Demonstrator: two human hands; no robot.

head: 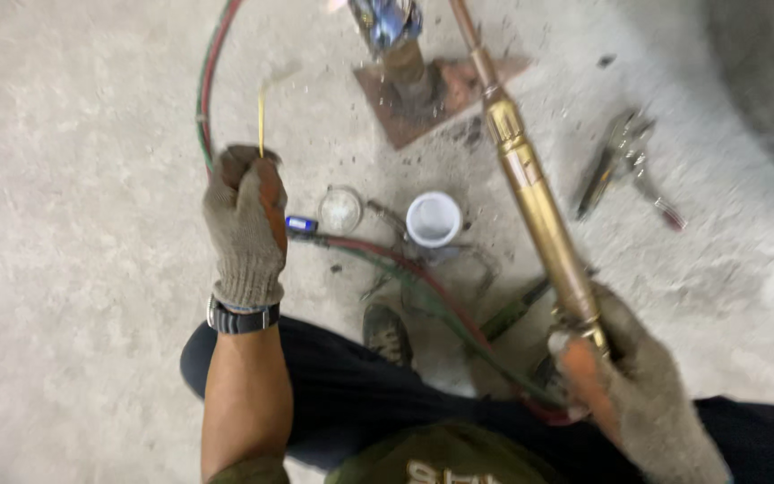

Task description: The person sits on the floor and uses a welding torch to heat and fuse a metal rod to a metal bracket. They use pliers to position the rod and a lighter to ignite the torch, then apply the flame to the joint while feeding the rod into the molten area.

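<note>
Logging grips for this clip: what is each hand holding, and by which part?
The left hand grips a thin yellow rod by its lower end. The right hand holds the brass torch at its handle's rear end.

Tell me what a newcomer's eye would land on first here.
Probably the long brass torch, running diagonally from the gloved right hand at lower right up toward a rusty plate at top centre. Next, the gloved left hand, fisted around a thin yellow rod, and the white cup on the floor between.

A white cup (pixel 434 218), a clear lid (pixel 341 209) and pliers (pixel 624 161) lie on the concrete floor (pixel 64 224).
</note>
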